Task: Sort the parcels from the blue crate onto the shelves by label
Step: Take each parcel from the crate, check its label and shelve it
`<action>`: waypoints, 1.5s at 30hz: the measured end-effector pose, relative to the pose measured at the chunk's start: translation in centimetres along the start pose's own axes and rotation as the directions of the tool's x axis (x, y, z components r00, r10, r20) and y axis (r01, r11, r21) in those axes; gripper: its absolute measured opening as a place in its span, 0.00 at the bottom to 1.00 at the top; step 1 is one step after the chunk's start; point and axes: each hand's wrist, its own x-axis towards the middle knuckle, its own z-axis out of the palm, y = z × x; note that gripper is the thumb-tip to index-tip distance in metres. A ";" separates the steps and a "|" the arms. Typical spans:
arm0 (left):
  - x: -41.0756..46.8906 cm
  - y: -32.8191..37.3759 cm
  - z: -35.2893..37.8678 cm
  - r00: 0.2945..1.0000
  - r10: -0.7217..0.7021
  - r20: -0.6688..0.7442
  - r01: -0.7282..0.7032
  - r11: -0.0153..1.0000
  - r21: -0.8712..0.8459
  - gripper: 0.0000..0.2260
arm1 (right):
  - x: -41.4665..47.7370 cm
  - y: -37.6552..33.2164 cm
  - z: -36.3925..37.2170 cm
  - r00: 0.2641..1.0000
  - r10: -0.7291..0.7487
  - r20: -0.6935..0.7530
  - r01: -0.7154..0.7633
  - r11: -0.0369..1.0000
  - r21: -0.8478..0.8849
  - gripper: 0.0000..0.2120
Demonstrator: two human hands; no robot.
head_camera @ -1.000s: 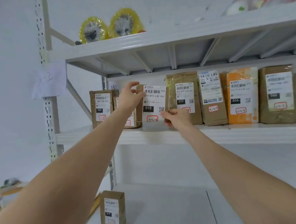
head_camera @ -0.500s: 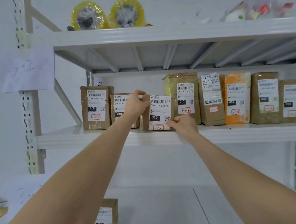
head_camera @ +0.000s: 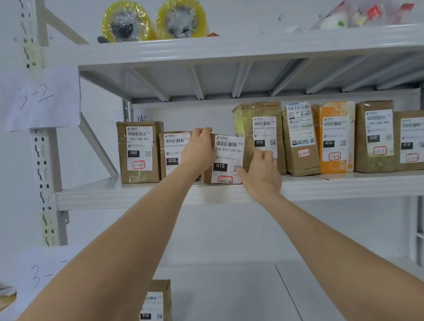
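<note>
A brown parcel (head_camera: 227, 158) with a white label reading 010 stands upright on the middle shelf (head_camera: 135, 198), third from the left in a row of parcels. My left hand (head_camera: 199, 150) grips its upper left corner, fingers curled over the top edge. My right hand (head_camera: 260, 174) holds its right side, thumb on the label's lower right, fingers reaching behind between it and the taller parcel (head_camera: 259, 133). Left of it stand a 010 parcel (head_camera: 173, 151) and a 060 parcel (head_camera: 137, 151). The blue crate is out of view.
Several more parcels (head_camera: 335, 137) line the shelf to the right. Two yellow tape rolls (head_camera: 154, 20) and a plastic bag (head_camera: 366, 13) sit on the top shelf. A paper sign (head_camera: 42, 100) hangs on the left upright. One parcel (head_camera: 156, 304) stands on the lower shelf.
The held parcel went from lifted in front of the shelf edge down and back into the row, now standing on the shelf. My right hand shifted from its lower edge up along its right side.
</note>
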 end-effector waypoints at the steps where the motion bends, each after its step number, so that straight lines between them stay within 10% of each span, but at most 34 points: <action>1: -0.3 0.2 0.1 0.999 0.049 -0.017 -0.048 0.996 0.069 0.26 | -0.3 -0.1 -0.1 0.996 -0.083 -0.038 0.081 0.996 -0.038 0.26; 7: -1.7 0.6 0.8 0.960 0.279 0.006 -0.254 0.864 0.435 0.30 | -2.2 -0.5 0.5 0.928 -0.356 0.115 0.372 0.908 -0.191 0.26; 45: 1.6 -0.8 3.7 0.980 0.178 0.090 -0.198 0.925 0.325 0.29 | 0.4 -1.6 3.9 0.913 -0.303 0.272 0.363 0.909 -0.205 0.20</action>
